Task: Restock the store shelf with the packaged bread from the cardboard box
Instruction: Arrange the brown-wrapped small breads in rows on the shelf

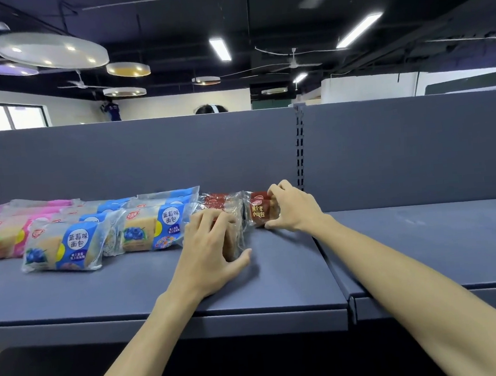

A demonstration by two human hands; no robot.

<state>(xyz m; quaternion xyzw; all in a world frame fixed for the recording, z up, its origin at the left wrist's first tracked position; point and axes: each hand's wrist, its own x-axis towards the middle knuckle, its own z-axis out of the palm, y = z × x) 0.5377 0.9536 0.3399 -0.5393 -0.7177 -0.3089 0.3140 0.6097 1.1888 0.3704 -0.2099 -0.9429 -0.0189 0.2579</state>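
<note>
Glossy red bread packet (261, 208) pinched by right hand (294, 206) fingers, left hand (208, 251) fingers curled over crinkly clear packet (235, 236)

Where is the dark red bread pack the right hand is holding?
In the head view, the dark red bread pack stands on the shelf just right of centre, pinched by the right hand, beside the slotted upright post.

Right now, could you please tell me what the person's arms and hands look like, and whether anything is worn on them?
Both forearms are bare up to the frame's bottom edge; no sleeves show. The left hand and right hand wear no gloves. No watch, bracelet or ring is visible on either.
</note>
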